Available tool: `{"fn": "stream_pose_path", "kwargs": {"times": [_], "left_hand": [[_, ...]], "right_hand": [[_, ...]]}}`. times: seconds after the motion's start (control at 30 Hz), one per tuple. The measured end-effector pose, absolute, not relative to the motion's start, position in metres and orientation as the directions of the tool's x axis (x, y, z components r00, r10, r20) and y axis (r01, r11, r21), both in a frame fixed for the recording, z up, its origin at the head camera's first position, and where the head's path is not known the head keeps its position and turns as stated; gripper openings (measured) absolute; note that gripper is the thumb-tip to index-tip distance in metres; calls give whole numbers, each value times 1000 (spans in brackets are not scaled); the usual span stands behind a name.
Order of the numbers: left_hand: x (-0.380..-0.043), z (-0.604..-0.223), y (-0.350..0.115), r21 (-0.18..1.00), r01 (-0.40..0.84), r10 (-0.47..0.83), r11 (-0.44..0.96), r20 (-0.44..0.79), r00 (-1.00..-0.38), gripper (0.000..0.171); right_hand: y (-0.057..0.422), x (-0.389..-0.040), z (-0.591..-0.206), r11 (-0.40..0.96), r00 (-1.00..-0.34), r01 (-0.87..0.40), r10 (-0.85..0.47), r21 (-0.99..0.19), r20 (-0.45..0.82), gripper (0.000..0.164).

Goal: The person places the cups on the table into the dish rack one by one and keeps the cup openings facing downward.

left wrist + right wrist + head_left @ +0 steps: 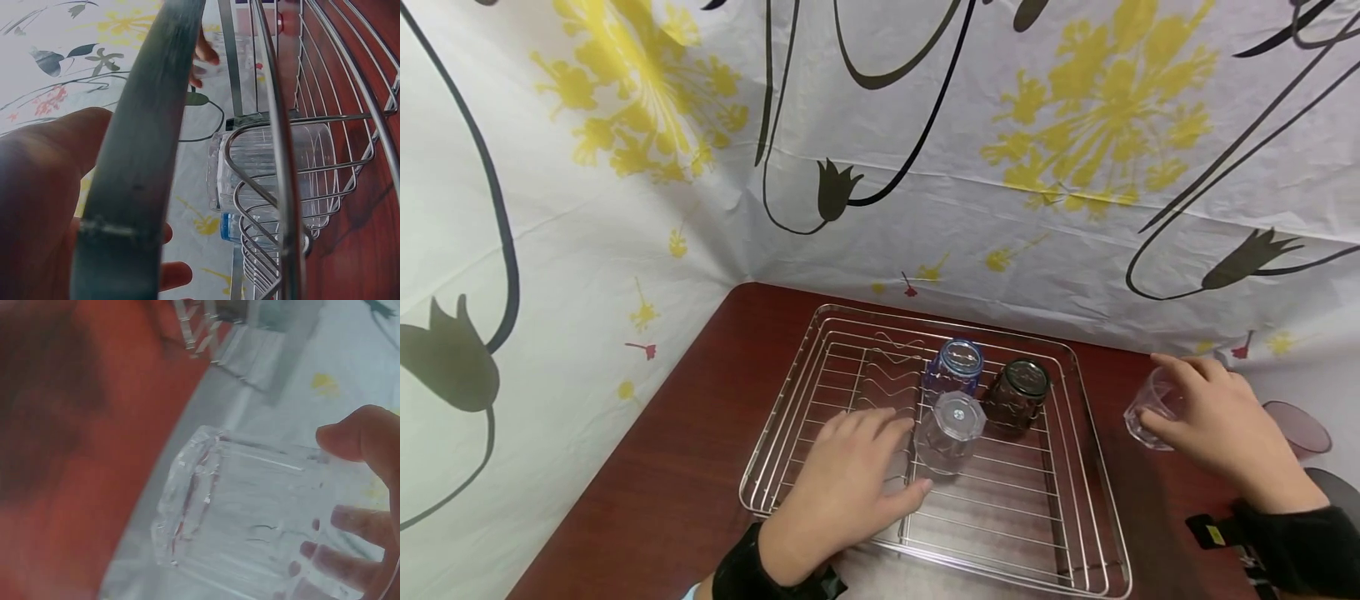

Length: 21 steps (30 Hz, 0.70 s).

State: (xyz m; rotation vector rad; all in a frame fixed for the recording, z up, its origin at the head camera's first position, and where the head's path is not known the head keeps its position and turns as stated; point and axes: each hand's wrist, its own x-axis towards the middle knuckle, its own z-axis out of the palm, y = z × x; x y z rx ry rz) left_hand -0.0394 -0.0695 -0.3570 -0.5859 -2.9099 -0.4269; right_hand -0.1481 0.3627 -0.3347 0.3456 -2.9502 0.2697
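Note:
My right hand (1213,421) grips a clear tumbler (1150,410) near its rim, to the right of the wire dish rack (1093,467). In the right wrist view, the thumb and fingers lie on opposite sides of the tumbler (244,512), its thick faceted base away from the palm. Over the rack's front left, my left hand (850,479) spreads its fingers, holding nothing. Just right of its fingertips another clear tumbler (951,437) stands upside down in the rack. Behind it sit a blue glass (955,367) and a dark smoky glass (1017,396), both bottom up.
The rack stands on a dark red-brown table (625,492), with wavy wire dividers (891,375) on its left half. At the far right are a pinkish glass (1298,429) and a dark grey round-edged item (1333,492). A patterned white sheet (880,225) hangs behind the table.

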Motion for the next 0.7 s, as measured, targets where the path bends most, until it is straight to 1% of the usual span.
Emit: {"fn": "stream_pose_path", "kwargs": {"times": [0.17,0.43,0.7], "left_hand": [[-39,-356,-69,255,389,349,886,187,-918,67],[-39,-356,-69,266,376,331,887,201,-922,67],[-38,-356,-68,280,381,332,881,205,-921,68]], "right_hand": [[351,-134,-315,962,-967,-221,-195,-159,167,79],[331,-115,-296,934,-918,-331,-285,-136,275,80],[305,-96,-282,906,-878,-406,-351,-120,324,81]]}}
